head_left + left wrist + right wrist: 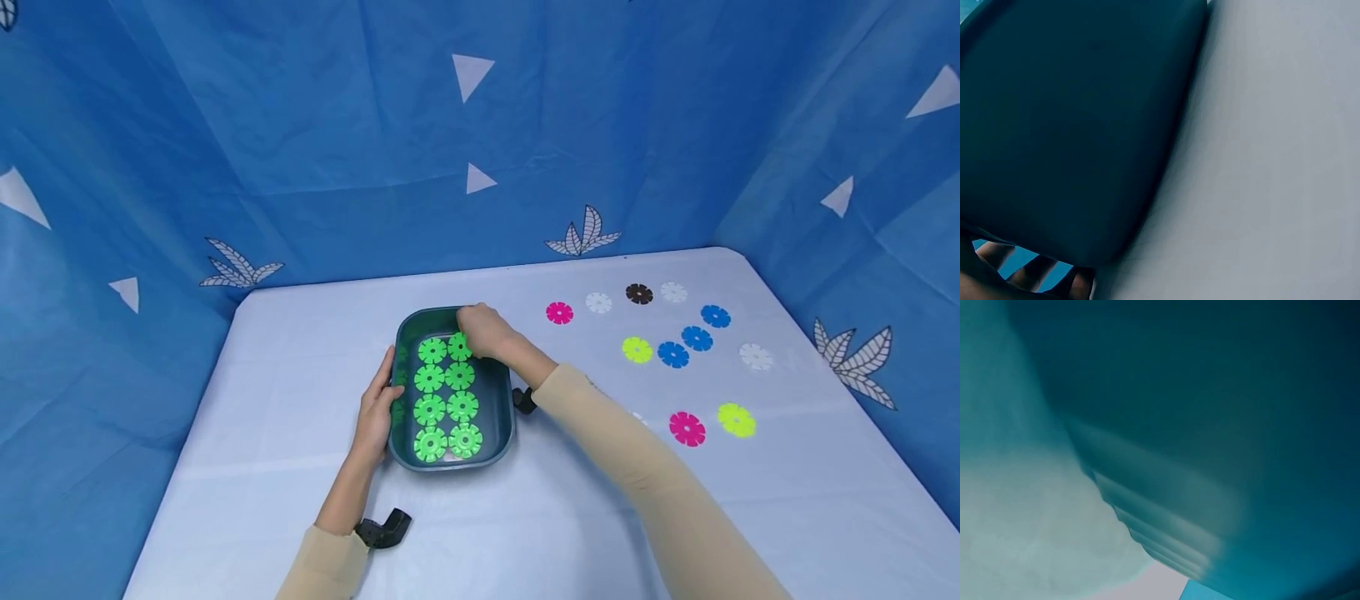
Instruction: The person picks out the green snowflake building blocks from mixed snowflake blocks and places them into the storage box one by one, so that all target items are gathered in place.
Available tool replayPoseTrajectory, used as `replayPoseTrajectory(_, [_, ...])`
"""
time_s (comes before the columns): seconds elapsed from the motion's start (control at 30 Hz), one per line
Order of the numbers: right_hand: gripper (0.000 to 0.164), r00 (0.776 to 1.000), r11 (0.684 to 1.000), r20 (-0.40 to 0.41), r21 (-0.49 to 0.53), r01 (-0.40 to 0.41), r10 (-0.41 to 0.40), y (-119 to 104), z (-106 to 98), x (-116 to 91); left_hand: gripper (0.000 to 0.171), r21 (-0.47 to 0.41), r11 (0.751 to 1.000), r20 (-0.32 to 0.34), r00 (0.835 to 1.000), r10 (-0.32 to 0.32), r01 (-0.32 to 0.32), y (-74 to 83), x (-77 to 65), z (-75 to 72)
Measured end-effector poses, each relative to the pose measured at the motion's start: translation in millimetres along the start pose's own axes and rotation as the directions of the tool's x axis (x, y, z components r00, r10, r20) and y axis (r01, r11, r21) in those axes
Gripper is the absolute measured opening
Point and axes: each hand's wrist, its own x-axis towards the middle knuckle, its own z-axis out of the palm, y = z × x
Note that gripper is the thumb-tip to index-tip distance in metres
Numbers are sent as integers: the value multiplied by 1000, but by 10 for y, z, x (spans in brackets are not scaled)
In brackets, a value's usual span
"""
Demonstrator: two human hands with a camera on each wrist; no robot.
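Observation:
A dark green plastic tray [491, 400] with raised walls holds several bright green notched interlocking discs [429, 379], laid in two columns. My left hand [375, 417] grips the tray's left wall, its thumb over the rim; in the left wrist view, its fingers [1032, 272] show beyond the tray's edge. Bent over the far right corner is my right hand [489, 332], beside the topmost green disc [459, 346] of the right column. Its fingertips are hidden, and I cannot tell whether they hold that disc. The right wrist view is filled largely by the tray's dark surface [1166, 381].
To the right on the white tabletop [300, 375] lie loose discs: pink ones [559, 313], white ones [756, 357], yellow ones [637, 350], blue ones [697, 338] and a dark brown one [640, 293]. A blue patterned curtain [337, 150] surrounds the table's back and sides.

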Motion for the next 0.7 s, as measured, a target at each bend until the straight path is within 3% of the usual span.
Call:
replayPoseTrajectory(0.13, [17,1000,996,19,-90,21,-19,-52,33,-15,62,6,1000,-4,1000,-16,16,-17,-17,-19])
replayPoseTrajectory(0.4, [17,1000,985,-5,-169,25,-26,-117,49,-46,62,24,999,-7,1000,-24,24,-1,-35,-44])
replayPoseTrajectory(0.7, [22,998,993,10,-104,55,-55,-73,4,-157,62,8,999,0,999,-37,37,-18,-54,-47])
